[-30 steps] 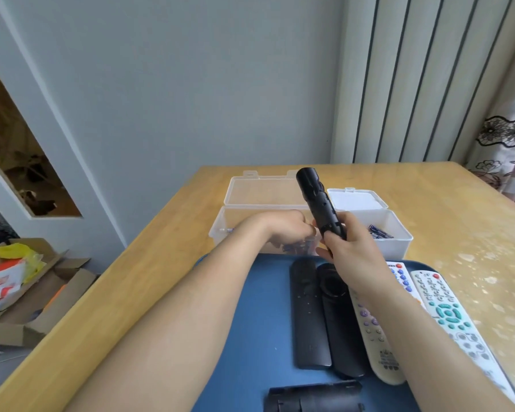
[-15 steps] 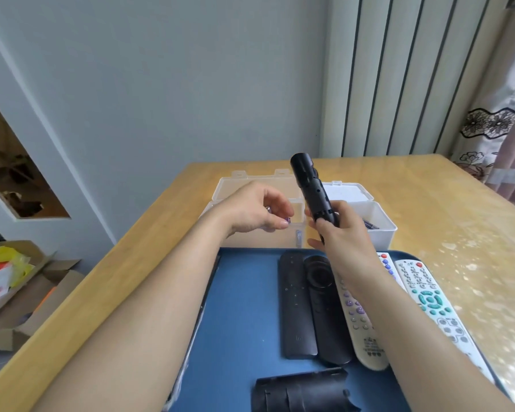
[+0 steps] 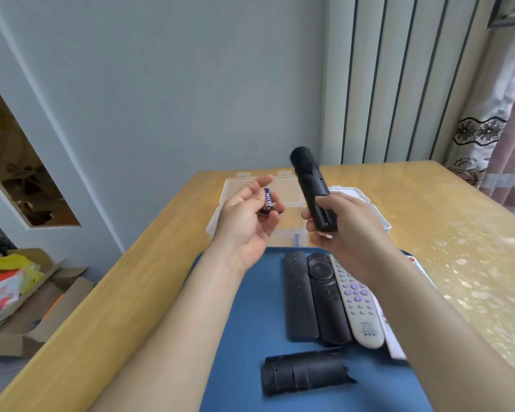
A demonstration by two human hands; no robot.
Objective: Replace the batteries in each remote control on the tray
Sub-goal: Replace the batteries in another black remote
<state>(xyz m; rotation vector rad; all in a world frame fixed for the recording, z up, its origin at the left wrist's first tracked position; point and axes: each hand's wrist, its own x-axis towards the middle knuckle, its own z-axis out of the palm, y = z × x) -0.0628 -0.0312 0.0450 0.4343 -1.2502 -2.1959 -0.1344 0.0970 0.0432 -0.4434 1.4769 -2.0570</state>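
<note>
My right hand point(image 3: 344, 230) grips a black remote point(image 3: 311, 190) by its lower end, held upright and tilted, its open battery bay facing me. My left hand point(image 3: 247, 224) is raised beside it, palm up, holding a blue battery point(image 3: 268, 200) between fingers and thumb; a second battery may lie under it. On the blue tray point(image 3: 250, 322) lie two black remotes point(image 3: 299, 295) point(image 3: 327, 298), a cream remote with purple buttons point(image 3: 357, 301) and a white remote point(image 3: 412, 263) mostly hidden by my right arm. A black battery cover point(image 3: 305, 371) lies at the tray's near end.
Two clear plastic boxes point(image 3: 283, 233) point(image 3: 378, 215) with open lids stand behind the tray on the wooden table point(image 3: 428, 209). Cardboard boxes with clutter point(image 3: 15, 295) sit on the floor at left. A wall and a curtain stand behind the table.
My left hand has come up out of the clear box with a battery and turned palm up. My right hand has lifted the black remote slightly.
</note>
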